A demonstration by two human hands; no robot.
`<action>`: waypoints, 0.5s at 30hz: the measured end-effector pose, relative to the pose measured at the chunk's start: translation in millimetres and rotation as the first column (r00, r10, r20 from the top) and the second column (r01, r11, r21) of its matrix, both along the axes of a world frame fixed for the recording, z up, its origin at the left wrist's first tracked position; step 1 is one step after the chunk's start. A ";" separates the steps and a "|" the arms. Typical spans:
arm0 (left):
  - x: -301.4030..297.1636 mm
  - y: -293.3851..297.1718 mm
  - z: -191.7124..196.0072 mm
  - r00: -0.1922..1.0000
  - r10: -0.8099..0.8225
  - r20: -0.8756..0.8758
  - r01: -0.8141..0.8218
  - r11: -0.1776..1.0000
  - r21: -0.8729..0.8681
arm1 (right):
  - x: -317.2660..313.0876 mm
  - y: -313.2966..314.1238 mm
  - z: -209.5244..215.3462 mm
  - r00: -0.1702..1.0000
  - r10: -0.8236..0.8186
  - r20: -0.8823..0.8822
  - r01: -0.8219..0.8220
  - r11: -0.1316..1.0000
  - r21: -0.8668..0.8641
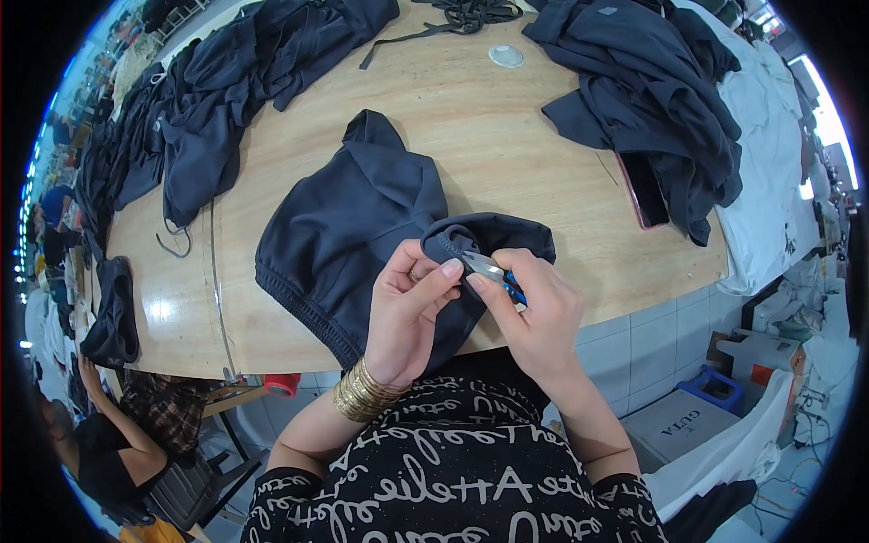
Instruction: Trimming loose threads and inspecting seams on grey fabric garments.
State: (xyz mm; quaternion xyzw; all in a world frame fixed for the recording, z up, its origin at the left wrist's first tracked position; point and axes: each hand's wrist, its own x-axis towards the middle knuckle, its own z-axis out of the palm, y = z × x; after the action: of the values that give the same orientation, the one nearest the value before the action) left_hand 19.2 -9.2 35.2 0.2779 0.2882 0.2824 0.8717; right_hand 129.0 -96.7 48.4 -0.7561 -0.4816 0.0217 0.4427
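Observation:
A dark navy garment (348, 217) with an elastic gathered hem lies on the wooden table in front of me. My left hand (412, 303), with gold bangles at the wrist, pinches the edge of a cuff or opening (493, 231) of this garment, lifted near the table's front edge. In my right hand (539, 312) is a small pair of thread snips (486, 266) with blue handles, gripped between thumb and fingers. Their metal blades point left and meet the cloth edge by my left fingertips. Whether a thread lies between the blades is too small to tell.
More dark garments are heaped at the far left (208, 100) and far right (652, 100). A phone (643, 190) lies partly beneath the right heap. Dark straps (466, 14) and a pale round disc (506, 56) sit at the back. Another person (113, 443) sits at left.

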 end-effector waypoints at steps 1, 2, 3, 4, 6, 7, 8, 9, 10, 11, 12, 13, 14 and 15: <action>-0.1 -0.1 -0.4 1.000 -0.001 0.003 0.001 1.000 0.000 | 0.3 -0.4 0.1 1.000 0.004 -0.011 -0.004 1.000 -0.011; -0.2 -0.3 -0.3 1.000 0.000 0.003 0.000 1.000 0.000 | 0.6 -0.8 0.2 1.000 0.008 -0.023 -0.009 1.000 -0.022; -0.2 -0.6 -0.1 1.000 0.001 0.008 -0.001 1.000 -0.007 | 1.0 -1.0 0.0 1.000 0.008 -0.023 -0.009 1.000 -0.022; -0.4 -0.7 0.1 1.000 0.003 0.014 -0.002 1.000 -0.015 | 1.4 -1.0 -0.5 0.998 0.008 -0.059 -0.010 0.999 -0.031; -0.8 -0.5 -1.4 1.000 -0.002 0.019 0.002 1.000 -0.025 | 2.4 -1.7 -3.0 0.996 0.006 -0.093 -0.010 0.999 -0.041; -0.9 -0.3 -2.2 1.000 -0.006 0.025 0.007 0.999 -0.036 | 3.1 -2.2 -5.2 0.990 -0.023 -0.136 0.024 1.000 0.002; -0.6 0.1 -1.4 1.000 -0.007 0.026 0.008 0.999 -0.037 | 3.9 -2.8 -6.4 0.982 -0.050 -0.180 0.059 0.997 0.043; -0.6 0.7 0.4 1.000 -0.008 0.017 0.009 0.999 -0.039 | 5.3 -3.3 -6.2 0.982 -0.048 -0.181 0.057 0.997 0.043; -0.8 1.1 1.4 1.000 -0.010 0.009 0.010 0.999 -0.042 | 7.2 -3.9 -5.5 0.997 -0.026 -0.070 0.032 0.996 0.081; -1.2 1.3 0.6 1.000 -0.008 0.008 0.008 0.999 -0.042 | 8.2 -4.1 -5.0 0.999 -0.008 0.043 0.003 0.993 0.117; -2.0 1.6 0.2 1.000 -0.014 0.019 0.014 0.999 -0.032 | 7.8 -4.1 -4.0 0.999 -0.008 0.043 0.003 0.993 0.117; -2.5 1.8 0.2 0.999 -0.020 0.031 0.020 1.000 -0.021 | 7.4 -4.2 -3.0 0.997 0.004 0.078 -0.011 0.996 0.091; -2.6 2.1 1.5 0.999 -0.020 0.031 0.020 1.000 -0.021 | 7.2 -4.3 -2.3 0.993 0.017 0.114 -0.024 0.998 0.063; -2.6 2.4 2.8 0.999 -0.021 0.024 0.021 1.000 -0.001 | 7.3 -4.1 -2.6 0.993 0.018 0.114 -0.025 0.998 0.063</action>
State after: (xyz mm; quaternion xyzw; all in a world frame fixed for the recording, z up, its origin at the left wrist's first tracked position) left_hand 16.6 -6.8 38.0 0.2769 0.2750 0.2764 0.8782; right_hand 136.3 -100.8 45.7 -0.7362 -0.5144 -0.0320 0.4386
